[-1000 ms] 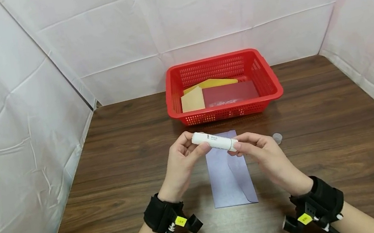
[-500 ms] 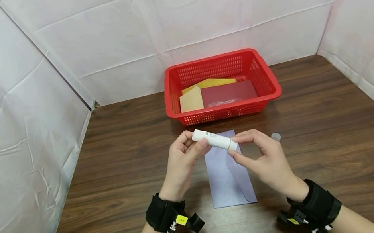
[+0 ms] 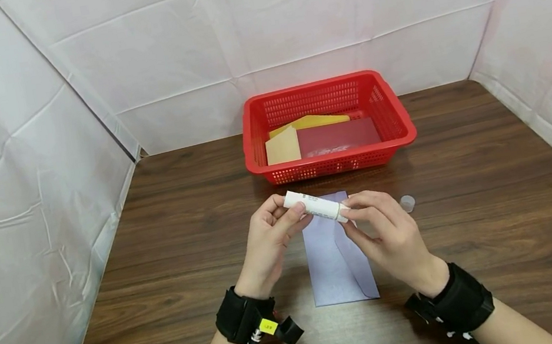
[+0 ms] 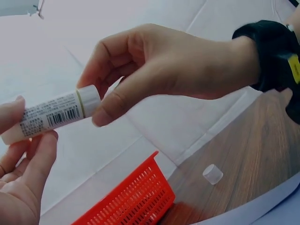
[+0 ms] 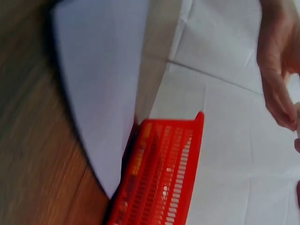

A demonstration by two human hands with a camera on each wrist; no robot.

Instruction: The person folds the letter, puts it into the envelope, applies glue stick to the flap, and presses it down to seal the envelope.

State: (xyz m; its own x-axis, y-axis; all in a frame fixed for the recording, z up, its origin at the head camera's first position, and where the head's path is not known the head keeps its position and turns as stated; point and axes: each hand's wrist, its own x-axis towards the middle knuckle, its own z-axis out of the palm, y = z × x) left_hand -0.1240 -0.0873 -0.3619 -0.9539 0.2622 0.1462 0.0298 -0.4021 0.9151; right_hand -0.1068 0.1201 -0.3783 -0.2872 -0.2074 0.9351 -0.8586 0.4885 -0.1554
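A white glue stick is held tilted above the lavender envelope, its right end lower. My left hand pinches the body near its upper left end. At the other end, the thumb and fingers of my right hand grip the base, beyond a thin ring line. In the left wrist view, small print and a barcode show on the glue stick. A small translucent cap lies on the table, right of the envelope. The right wrist view shows little of the grip.
Behind the envelope stands a red plastic basket holding a yellow envelope, a cream envelope and a dark red one. White sheeting closes off the back and both sides of the brown wooden table.
My right hand has let its fingers spread and then close again on the glue stick's base, with the wrist turning. The left hand keeps its hold nearly still.
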